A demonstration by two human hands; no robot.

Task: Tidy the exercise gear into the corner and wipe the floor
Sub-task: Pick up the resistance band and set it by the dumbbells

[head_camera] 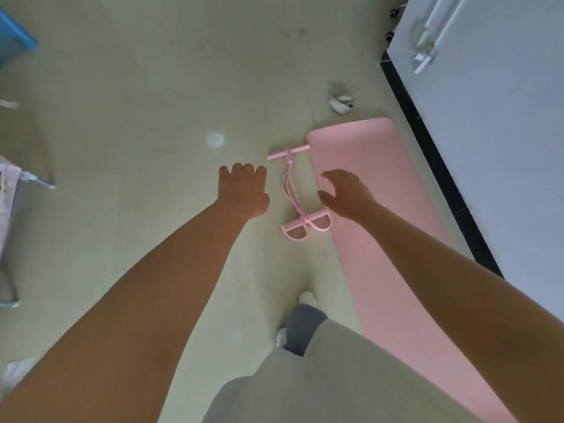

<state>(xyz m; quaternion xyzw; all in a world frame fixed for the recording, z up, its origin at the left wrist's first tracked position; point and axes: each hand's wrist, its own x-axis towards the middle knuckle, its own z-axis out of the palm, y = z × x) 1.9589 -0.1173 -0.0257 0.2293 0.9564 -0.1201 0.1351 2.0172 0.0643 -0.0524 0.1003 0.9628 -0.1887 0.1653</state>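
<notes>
Two hands: left hand (244,190) and right hand (346,193) empty, fingers apart, above the pedal puller (297,193).
Done: nothing evident.
Left: pink mat (381,209) unrolled; floor (137,102) unwiped.

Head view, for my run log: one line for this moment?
left hand open, empty | right hand open, empty | pedal puller on floor beside mat

At eleven o'clock I see a blue bin (13,44) cut off by the edge. A crumpled scrap of paper (341,97) lies at one o'clock. The white wall (503,132) with its black skirting (427,141) fills two o'clock. A metal rack (18,190) stands at nine o'clock.
</notes>
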